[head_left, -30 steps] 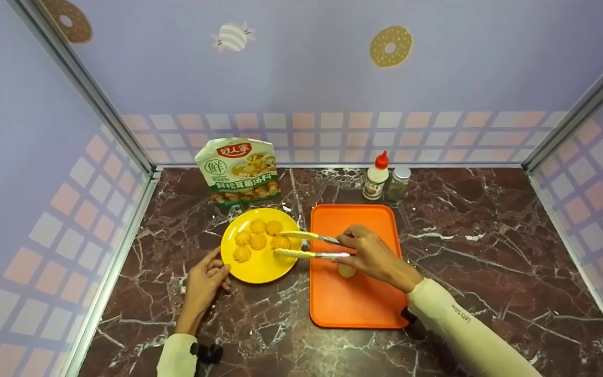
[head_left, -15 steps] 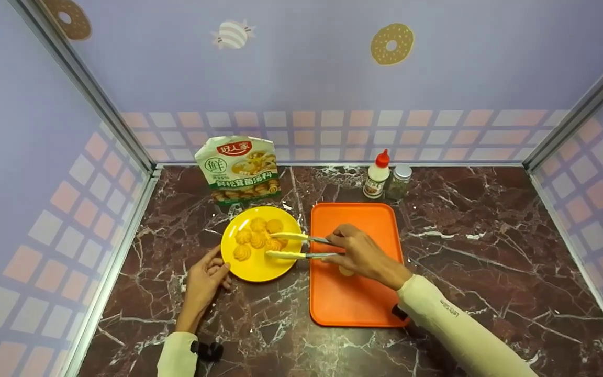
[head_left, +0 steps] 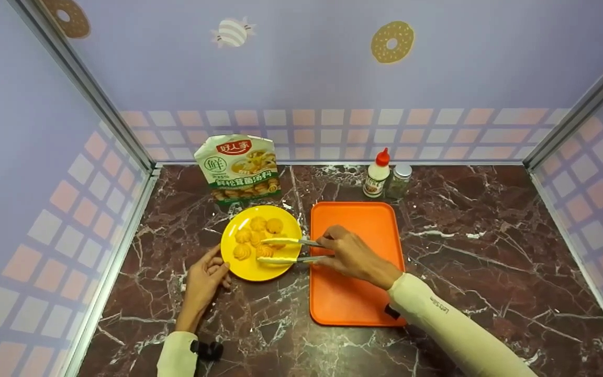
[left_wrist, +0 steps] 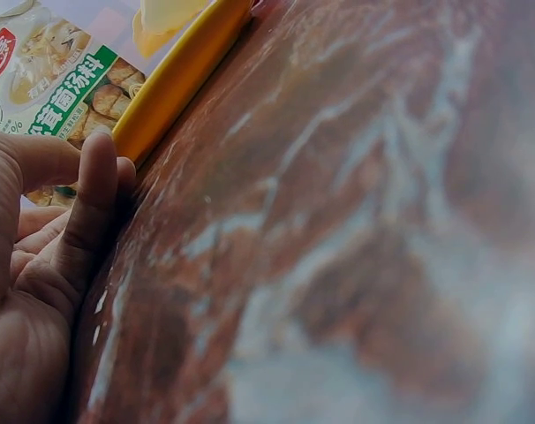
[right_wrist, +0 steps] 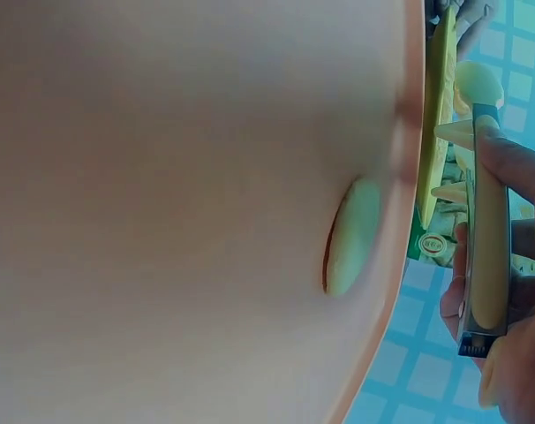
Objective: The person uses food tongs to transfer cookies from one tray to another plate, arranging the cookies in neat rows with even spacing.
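Observation:
A yellow plate (head_left: 252, 269) carries several piped golden cookies (head_left: 241, 252). My right hand (head_left: 335, 248) grips yellow-tipped tongs (head_left: 280, 259) whose arms reach left over the plate, apart, on either side of a cookie in the pile. One pale cookie (right_wrist: 351, 237) lies on the orange tray (head_left: 354, 298); the head view hides it under my hand. The right wrist view shows the tongs (right_wrist: 490, 230) in my fingers above the tray (right_wrist: 162, 221). My left hand (head_left: 212, 269) rests on the counter, fingertips (left_wrist: 100, 177) against the plate's rim (left_wrist: 179, 75).
A soup-mix bag (head_left: 237, 167) stands behind the plate. Behind the tray are a red-capped squeeze bottle (head_left: 377, 178) and a small jar (head_left: 398, 180). Dark marble counter (head_left: 490, 251) stretches to the right, with walls on three sides.
My right hand has moved left with the tongs, so their tips now reach deeper over the plate, around a cookie. The left hand has stayed at the plate's rim.

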The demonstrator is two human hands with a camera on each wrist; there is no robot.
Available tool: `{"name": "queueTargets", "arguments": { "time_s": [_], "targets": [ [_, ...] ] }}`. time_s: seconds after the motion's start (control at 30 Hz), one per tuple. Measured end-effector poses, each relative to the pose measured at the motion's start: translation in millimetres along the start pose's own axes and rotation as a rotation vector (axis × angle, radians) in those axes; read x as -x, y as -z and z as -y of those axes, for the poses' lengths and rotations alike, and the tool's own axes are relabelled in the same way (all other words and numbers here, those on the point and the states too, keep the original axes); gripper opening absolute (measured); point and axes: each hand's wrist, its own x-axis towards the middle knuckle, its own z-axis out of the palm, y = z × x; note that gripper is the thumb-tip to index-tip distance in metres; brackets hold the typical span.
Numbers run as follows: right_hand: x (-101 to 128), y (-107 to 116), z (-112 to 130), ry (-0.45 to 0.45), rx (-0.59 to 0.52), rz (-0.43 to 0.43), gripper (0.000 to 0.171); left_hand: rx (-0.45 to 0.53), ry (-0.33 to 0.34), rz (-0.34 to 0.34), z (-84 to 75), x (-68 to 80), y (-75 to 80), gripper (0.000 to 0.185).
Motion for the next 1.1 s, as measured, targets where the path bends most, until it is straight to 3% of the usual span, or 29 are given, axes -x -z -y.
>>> {"name": "queueTargets", "arguments": {
  "time_s": [0.4, 0.77, 1.1],
  "targets": [
    [-8, -5, 3, 0.032, 0.042, 0.018, 0.036, -0.011, -0.016, -0.003, -1.9, 0.9, -2.0, 0.059],
    [-16, -3, 7, -0.004, 0.051, 0.079, 0.039, -0.017, -0.008, -0.007, -0.8, 0.8, -1.3, 0.058],
    [-22, -5, 9, -0.016, 0.073, 0.082, 0.04, 0.005, -0.004, 0.0, -1.2, 0.4, -0.3, 0.059]
  ]
}}
